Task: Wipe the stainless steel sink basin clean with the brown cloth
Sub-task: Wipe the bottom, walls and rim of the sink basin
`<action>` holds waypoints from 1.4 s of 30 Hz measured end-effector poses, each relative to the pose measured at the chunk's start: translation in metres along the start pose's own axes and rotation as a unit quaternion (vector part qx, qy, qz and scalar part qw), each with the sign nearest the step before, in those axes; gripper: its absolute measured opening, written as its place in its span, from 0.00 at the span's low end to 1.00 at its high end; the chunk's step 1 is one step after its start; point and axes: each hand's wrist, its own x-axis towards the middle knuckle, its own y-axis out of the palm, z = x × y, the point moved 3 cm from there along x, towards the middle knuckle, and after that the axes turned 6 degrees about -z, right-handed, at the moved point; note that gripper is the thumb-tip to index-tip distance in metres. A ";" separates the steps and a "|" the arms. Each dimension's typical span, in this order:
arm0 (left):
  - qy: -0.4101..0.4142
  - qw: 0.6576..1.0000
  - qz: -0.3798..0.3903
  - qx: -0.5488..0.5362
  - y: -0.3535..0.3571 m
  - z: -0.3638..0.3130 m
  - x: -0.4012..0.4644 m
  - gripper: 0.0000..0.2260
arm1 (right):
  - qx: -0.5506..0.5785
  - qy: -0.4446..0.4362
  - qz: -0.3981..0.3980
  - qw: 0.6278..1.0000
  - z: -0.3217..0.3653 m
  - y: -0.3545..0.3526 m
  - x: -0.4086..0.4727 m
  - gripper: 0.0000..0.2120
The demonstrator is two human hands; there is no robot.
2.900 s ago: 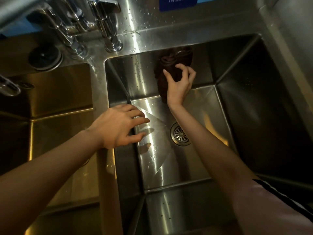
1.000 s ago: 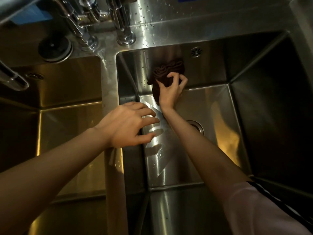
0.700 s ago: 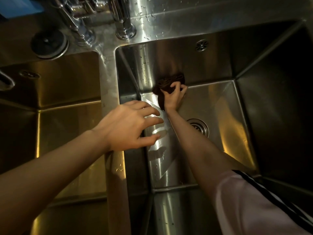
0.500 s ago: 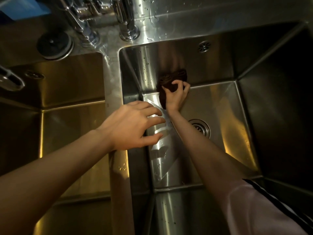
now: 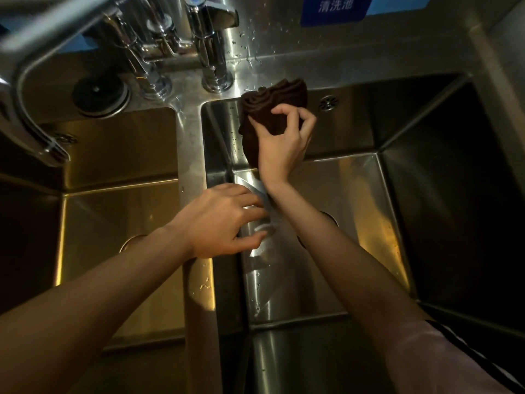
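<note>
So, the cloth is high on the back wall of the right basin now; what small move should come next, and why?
Probably draw the right hand straight down, pressing the brown cloth along the back wall toward the floor. The cloth sits bunched at the wall's top edge, and droplets still speckle the wall's left part.

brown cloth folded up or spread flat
Folded and bunched: the brown cloth shows stacked curved layers at its top edge, gripped by the right hand against the sink's back wall.
</note>
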 end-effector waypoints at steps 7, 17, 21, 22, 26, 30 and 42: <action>0.009 1.000 -0.013 -0.016 0.001 0.001 -0.001 0.24 | -0.017 0.033 0.032 0.999 -0.035 0.019 -0.024 0.17; 0.013 1.000 -0.014 -0.010 0.006 0.006 -0.002 0.25 | -0.165 0.125 0.158 0.966 -0.135 0.051 -0.068 0.17; 0.006 1.000 -0.017 -0.001 0.006 0.006 -0.002 0.25 | -0.145 0.139 0.144 0.969 -0.140 0.047 -0.068 0.17; 0.003 1.000 -0.016 -0.002 0.005 0.006 -0.002 0.25 | -0.131 0.136 0.137 0.972 -0.138 0.045 -0.067 0.17; 0.000 1.000 -0.017 -0.009 0.003 0.004 -0.001 0.25 | -0.073 0.097 0.107 0.987 -0.106 0.039 -0.057 0.17; 0.002 1.000 -0.024 -0.020 -0.001 0.001 -0.001 0.22 | -0.037 0.040 0.067 0.996 -0.055 0.032 -0.047 0.16; -0.010 0.997 -0.057 -0.056 -0.007 -0.003 -0.001 0.17 | 0.014 -0.067 0.035 0.997 -0.011 0.035 -0.033 0.16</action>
